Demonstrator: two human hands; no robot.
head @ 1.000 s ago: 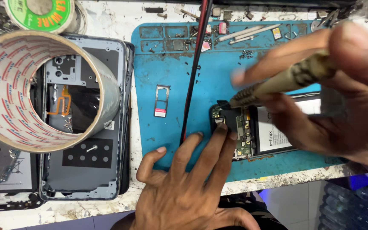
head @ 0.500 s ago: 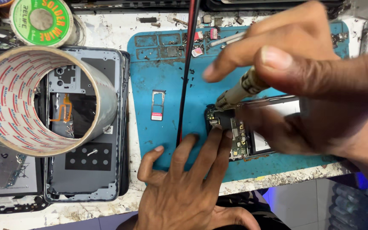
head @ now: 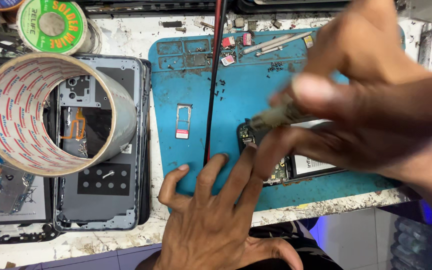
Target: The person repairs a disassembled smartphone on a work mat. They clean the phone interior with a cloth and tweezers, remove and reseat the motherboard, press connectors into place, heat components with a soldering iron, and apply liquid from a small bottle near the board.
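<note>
An opened phone (head: 296, 167) with its circuit board exposed lies on a blue work mat (head: 191, 85). My left hand (head: 211, 215) rests flat on the mat, its fingertips pressing on the phone's left end. Above the phone, my right hand (head: 371, 100) grips a metal screwdriver (head: 276, 116), blurred by motion, with its tip at the phone's top left corner. This hand hides most of the phone's right side.
A SIM tray (head: 183, 120) lies on the mat left of a red and black cable (head: 213, 90). A large tape roll (head: 51, 112) stands on a phone back cover (head: 106, 195). A solder wire spool (head: 52, 25) sits top left. Small screws and parts litter the mat's top.
My right hand has moved up and closer to the camera with the screwdriver, now blurred. My left hand stays pressed on the phone.
</note>
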